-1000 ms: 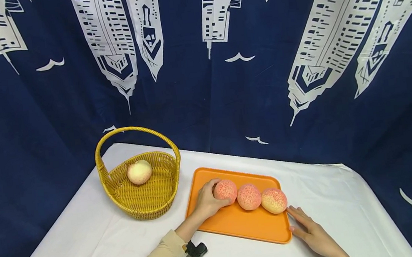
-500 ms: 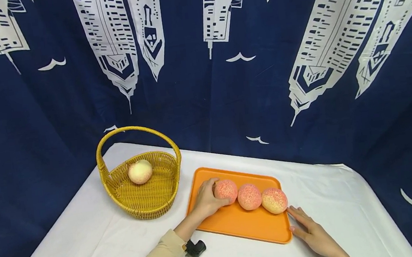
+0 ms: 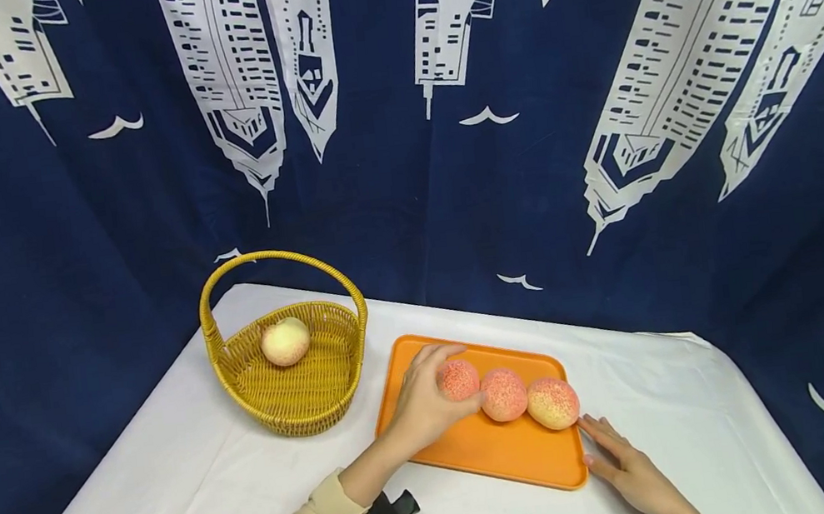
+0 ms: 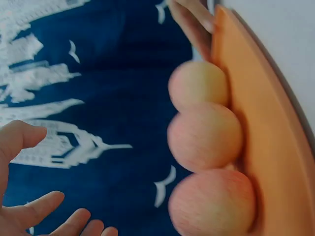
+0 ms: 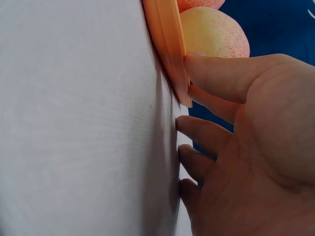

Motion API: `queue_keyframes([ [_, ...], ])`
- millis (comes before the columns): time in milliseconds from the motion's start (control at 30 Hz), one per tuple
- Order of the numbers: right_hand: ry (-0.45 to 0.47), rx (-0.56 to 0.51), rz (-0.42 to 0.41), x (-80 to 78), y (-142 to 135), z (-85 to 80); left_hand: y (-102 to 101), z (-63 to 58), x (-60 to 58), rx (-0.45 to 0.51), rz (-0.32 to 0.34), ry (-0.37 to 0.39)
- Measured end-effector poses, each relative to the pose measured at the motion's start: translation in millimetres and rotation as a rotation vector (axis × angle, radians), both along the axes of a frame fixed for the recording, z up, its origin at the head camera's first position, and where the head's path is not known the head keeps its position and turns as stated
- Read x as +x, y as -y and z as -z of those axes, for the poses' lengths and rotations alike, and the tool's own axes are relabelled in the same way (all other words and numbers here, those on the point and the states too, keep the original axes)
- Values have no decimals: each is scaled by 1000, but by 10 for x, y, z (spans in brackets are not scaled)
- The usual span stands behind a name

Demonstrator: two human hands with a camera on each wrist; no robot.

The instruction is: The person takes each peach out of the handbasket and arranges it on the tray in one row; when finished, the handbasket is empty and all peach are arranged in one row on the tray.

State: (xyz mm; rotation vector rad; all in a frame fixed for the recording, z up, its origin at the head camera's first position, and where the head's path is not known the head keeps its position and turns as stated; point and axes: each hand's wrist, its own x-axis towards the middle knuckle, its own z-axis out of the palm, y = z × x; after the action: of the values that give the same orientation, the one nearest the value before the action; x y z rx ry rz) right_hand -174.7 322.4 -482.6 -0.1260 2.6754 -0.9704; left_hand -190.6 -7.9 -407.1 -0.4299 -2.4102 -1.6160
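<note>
Three pinkish-yellow peaches lie in a row on an orange tray [image 3: 493, 454]: a left peach [image 3: 458, 379], a middle peach [image 3: 504, 395] and a right peach [image 3: 553, 403]. Above the left peach is my left hand [image 3: 427, 402], partly covering it in the head view. The left wrist view shows that hand's thumb and fingers [image 4: 37, 209] spread, with a gap between them and the peaches. At the tray's right edge my right hand [image 3: 630, 468] rests on the table, its thumb [image 5: 216, 73] against the rim and its fingers extended.
To the left of the tray stands a yellow woven basket [image 3: 301, 423] with a tall arched handle, holding one pale peach [image 3: 286, 341]. A white cloth [image 3: 151, 502] covers the table. Behind it hangs a navy curtain [image 3: 392, 209] with white buildings and birds.
My left hand has let go of the left peach and risen off it, its fingers spreading. The right hand stays at the tray's edge. The head view has shifted slightly.
</note>
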Motion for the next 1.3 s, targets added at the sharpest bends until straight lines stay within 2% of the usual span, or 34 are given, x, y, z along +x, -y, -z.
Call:
queue_keyframes([
  [133,-9,5,-4,1,6,-3,79,-143,123,26,68,-29],
  [267,-21,7,-7,3,7,-18,295,-279,231,37,104,-117],
  [333,-20,10,-8,0,8,-25,456,-334,268,40,93,-174],
  [433,-14,9,-4,-2,8,-29,744,-372,272,47,11,-214],
  [500,-9,3,-2,-3,5,-25,952,-354,235,48,-66,-202],
  [633,4,-4,6,1,-7,-14,1351,-266,134,5,-225,-122],
  [833,-13,15,-1,10,-26,-20,1796,-176,-70,-38,-385,-62],
  [1033,-10,-5,5,-10,-30,-6,2076,11,-327,-84,-482,54],
  [1167,3,-17,2,-18,-23,8,2164,140,-455,-90,-506,156],
  [1300,15,-16,10,-15,-11,10,2198,236,-571,-97,-513,214],
])
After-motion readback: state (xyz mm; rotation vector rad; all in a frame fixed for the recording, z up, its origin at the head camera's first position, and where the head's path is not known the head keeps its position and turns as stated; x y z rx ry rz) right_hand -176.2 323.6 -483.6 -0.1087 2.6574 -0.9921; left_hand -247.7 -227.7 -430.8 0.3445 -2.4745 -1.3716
